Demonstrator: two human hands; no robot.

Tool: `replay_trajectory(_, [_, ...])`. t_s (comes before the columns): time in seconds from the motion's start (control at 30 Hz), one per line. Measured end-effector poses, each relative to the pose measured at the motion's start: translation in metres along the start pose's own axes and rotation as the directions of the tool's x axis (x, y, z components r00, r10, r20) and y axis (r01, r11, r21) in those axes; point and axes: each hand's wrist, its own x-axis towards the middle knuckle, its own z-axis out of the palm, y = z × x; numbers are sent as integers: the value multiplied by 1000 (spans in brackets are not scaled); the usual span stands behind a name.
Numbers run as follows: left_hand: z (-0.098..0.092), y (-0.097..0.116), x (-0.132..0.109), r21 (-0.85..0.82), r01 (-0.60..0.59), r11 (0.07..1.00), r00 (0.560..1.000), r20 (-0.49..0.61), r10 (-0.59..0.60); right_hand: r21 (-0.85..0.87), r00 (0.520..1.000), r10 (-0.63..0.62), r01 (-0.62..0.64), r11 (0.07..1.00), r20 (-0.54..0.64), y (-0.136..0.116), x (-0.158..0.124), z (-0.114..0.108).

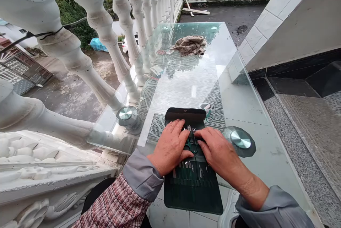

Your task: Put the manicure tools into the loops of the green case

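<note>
A dark green manicure case (191,196) lies unfolded on the glass table in front of me, its flap (185,114) at the far end. Slim metal tools (189,165) sit in loops across its lower part. My left hand (170,146) rests on the case's left side, fingers stretched out and thumb apart. Small green-handled scissors (191,146) lie beside that thumb. My right hand (217,146) has its thumb and forefinger closed near the nail clippers (193,130); what they pinch is hidden. Beyond the case is another green-handled tool (209,118), apparently scissors.
A crumpled brown cloth (189,45) lies toward the far end of the glass table (247,110). A small card (156,70) is near the left edge. White balusters (106,32) run along the left. Stone steps (311,125) are at the right.
</note>
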Motion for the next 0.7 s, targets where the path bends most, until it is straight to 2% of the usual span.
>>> replay_trajectory(0.2, [-3, -3, 0, -79, 22, 997, 1000, 22, -20, 61, 1000, -14, 14, 998, 12, 2, 1, -1])
replay_trajectory(0.43, [-7, -10, -6, -160, 37, 986, 999, 43, -30, -3, 996, -17, 18, 1000, 85, -5, -5, -9])
replay_trajectory(0.57, [-5, -11, -7, -149, -13, 989, 999, 49, 21, 15, 979, -97, 96, 995, 177, -7, -18, -12])
replay_trajectory(0.7, [-4, -7, -5, -94, -89, 992, 994, 59, 95, -36, 986, -122, 127, 991, 118, -8, -27, -9])
